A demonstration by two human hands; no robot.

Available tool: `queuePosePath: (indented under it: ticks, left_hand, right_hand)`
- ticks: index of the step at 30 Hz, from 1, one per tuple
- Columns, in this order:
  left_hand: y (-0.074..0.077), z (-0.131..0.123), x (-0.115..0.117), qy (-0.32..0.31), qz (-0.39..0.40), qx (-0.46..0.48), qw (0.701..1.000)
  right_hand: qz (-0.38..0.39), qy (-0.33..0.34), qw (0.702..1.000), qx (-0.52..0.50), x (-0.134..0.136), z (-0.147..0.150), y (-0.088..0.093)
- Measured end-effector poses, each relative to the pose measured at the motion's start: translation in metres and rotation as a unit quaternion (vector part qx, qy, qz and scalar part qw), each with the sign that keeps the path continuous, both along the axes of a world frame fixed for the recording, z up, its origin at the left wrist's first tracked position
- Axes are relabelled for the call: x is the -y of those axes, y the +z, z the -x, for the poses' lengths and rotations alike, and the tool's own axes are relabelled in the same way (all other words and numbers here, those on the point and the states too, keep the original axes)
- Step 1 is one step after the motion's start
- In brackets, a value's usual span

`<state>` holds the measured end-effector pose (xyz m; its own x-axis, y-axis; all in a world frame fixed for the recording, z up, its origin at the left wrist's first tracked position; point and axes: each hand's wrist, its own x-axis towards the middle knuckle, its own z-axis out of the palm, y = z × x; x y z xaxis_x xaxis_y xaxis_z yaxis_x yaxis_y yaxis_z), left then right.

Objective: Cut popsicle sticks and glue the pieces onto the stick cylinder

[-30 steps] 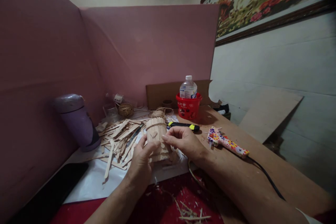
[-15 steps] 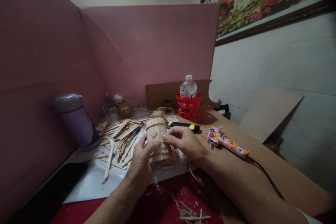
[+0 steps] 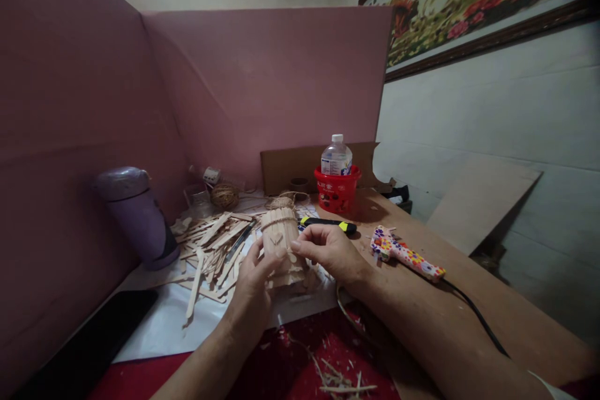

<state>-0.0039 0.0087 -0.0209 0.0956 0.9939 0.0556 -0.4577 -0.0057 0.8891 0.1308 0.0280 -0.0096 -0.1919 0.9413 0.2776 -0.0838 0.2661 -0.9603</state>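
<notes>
L hand [image 3: 253, 275]: thumb on near face of the wooden-stick pot [image 3: 286, 242], fingers curled round its L side; gap only as wide as the pot, firm hold as far as we see. R hand [image 3: 330, 253]: thumb + forefinger drawn nearly together at pot's R front, other fingers folded in. Can't tell if a tiny bit is pinched there.

Pot is ctr, between both hands, over white sheet [image 3: 159, 325], approx. upright; base partly lost in clutter, so can't tell if it rests or is lifted. Cord [image 3: 278, 222] round it nr the top, small heart [image 3: 276, 240] on front wall, pale oval bit [image 3: 293, 258] lower, just by R fingertips.

Change over last sec: v. little. Both hands keep their places; pot shifts a hair at most. We read that as a steadying hold, work at a fine fingertip stage w/ no big moves.

Round abt: loose sticks [image 3: 220, 240] heaped L of pot, twine ball [image 3: 225, 197] behind them, yellow-black cutter [image 3: 328, 225] just beyond R hand. Glue gun [image 3: 403, 254] lies on tabletop [image 3: 391, 215] to R, untouched. Red tub [image 3: 336, 194] w/ bottle [image 3: 336, 159] in it, farther back. Shavings [image 3: 340, 381] on red cloth [image 3: 265, 359], near edge.
</notes>
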Motion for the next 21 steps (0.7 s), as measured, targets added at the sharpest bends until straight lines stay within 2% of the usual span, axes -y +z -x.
queuePosePath:
  ticks: [5,13,17,21]
  left_hand:
    - [0.0064,0.0007,0.007,-0.021,-0.005,0.014,1.0]
    - [0.0006,0.0029,0.0043,-0.028,-0.017,0.003,0.999]
    - [0.0023,0.002,0.0054,-0.025,-0.015,0.0,1.0]
    - [0.0014,0.0047,0.0008,0.015,-0.003,-0.028,0.999]
  right_hand:
    - [-0.003,-0.003,1.0,0.0,0.0006,-0.0007,0.0001]
    - [-0.002,-0.013,1.0,0.006,-0.0005,-0.0004,0.0001]
    - [0.002,-0.011,1.0,-0.002,-0.001,-0.0004,0.0006]
    - [0.034,-0.008,0.999,-0.031,-0.0031,-0.0018,-0.0004]
